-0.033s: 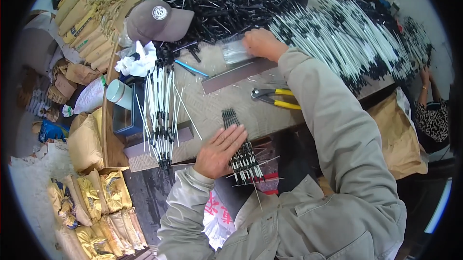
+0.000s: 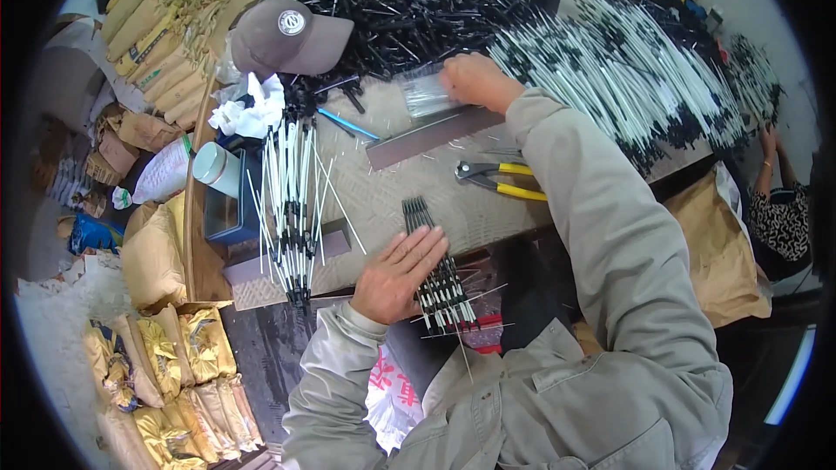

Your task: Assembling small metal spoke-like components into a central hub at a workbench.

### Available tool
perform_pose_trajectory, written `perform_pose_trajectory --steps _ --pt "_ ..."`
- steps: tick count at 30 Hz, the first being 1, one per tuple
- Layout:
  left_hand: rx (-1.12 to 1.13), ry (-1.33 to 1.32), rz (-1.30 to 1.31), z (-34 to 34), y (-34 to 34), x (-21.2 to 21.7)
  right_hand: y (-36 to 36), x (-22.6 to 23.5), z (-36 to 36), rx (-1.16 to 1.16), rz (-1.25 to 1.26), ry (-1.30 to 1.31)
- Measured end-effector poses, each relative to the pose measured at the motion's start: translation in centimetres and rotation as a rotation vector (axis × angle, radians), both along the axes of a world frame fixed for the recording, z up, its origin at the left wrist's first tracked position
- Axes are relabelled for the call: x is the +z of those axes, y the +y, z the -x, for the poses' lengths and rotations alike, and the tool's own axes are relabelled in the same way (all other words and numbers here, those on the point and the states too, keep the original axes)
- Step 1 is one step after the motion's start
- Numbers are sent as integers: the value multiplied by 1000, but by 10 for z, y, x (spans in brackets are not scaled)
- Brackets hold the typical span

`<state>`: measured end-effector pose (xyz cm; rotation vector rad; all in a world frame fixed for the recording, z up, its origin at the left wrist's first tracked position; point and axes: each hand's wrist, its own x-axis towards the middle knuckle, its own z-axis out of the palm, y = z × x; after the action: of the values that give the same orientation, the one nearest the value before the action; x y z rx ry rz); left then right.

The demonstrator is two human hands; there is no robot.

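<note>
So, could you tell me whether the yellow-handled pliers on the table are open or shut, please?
Open: the yellow-handled pliers lie flat, untouched, their two handles splayed apart.

Right hand's [image 2: 475, 80] fingertips, behind clear packet [image 2: 427, 95]

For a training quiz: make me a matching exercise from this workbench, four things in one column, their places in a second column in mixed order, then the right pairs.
Things:
1. cap
2. pliers
3. left hand
4. right hand

Places:
A. flat on a row of black-tipped rods at the near table edge
B. far left, beside the heap of black pieces
C. on a clear bag above the grey metal bar
D. mid-table, just below that bar

Pairs: 1-B, 2-D, 3-A, 4-C
</note>
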<state>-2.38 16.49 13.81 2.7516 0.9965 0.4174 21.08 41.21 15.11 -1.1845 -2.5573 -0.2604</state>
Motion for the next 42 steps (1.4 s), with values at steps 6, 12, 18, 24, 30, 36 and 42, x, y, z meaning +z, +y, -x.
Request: perform_pose_trajectory --steps 6,12,18,24,30,36,42 --pt "9 -60 -11 7 2 -3 0 2 3 10 -89 -102" --pt "-25 7 -12 22 7 -19 -98 7 22 201 233 489" --pt "13 -106 11 19 7 -25 -175 -40 17 226 319 428" --pt "14 -109 -9 16 6 -24 -172 -43 23 165 188 390" --pt "15 -108 -5 16 6 -27 -169 -49 34 128 103 326" --pt "7 -106 14 22 6 -27 -161 -51 45 158 88 319" --pt "-6 -118 26 27 3 -33 -159 -54 51 193 130 329"
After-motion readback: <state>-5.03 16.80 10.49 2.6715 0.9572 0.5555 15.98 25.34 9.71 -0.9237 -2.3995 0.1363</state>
